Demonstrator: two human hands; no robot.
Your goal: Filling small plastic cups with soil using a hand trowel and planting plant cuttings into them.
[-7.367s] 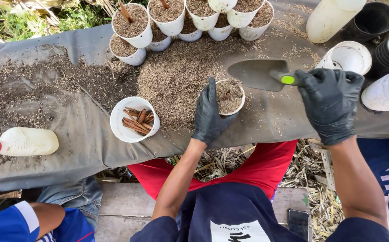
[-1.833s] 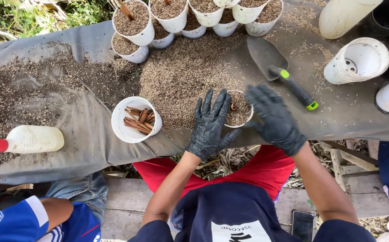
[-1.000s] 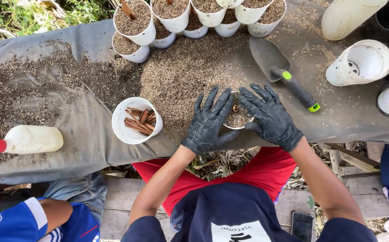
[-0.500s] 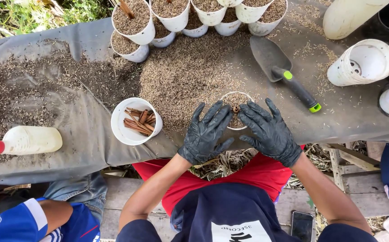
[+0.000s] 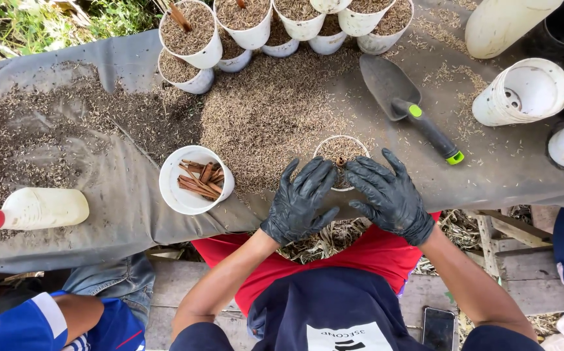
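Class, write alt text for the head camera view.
Two black-gloved hands, left hand and right hand, cup a small white pot of husk mix on a grey sheet; a trowel lies right, a cup of brown sticks left.

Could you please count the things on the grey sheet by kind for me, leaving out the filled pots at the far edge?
Filled pot between the hands: 1
Cup of brown sticks: 1
Trowel: 1
Squeeze bottle: 1
Empty pot on its side: 1
Total: 5
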